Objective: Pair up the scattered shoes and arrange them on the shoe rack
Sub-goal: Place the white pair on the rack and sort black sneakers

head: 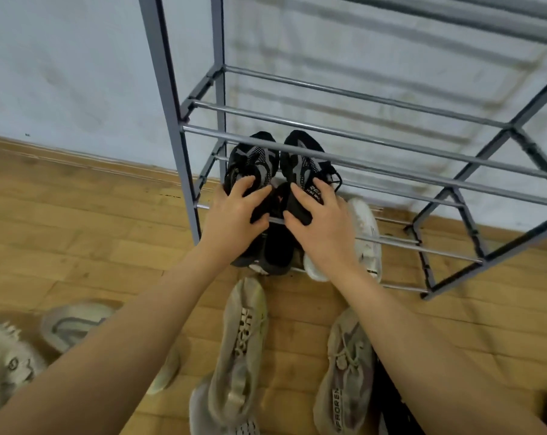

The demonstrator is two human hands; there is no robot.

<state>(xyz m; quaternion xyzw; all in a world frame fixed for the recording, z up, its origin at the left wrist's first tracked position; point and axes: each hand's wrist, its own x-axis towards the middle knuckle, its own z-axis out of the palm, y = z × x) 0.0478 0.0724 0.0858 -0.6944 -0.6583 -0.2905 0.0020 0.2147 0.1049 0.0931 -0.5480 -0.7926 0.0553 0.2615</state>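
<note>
Each black shoe [253, 164] is held in one hand's [234, 215] grip on the rack [360, 166]; heels could slip between rails

Two black shoes [253, 164] [306, 161] sit on one grey rack [360, 142], one white shoe [367, 237] beside them. Four pale shoes [244, 346] [347, 372] [74, 324] [5, 362] lie on the wooden floor [93, 233]. Two hands [234, 215] [322, 221] reach in.
</note>
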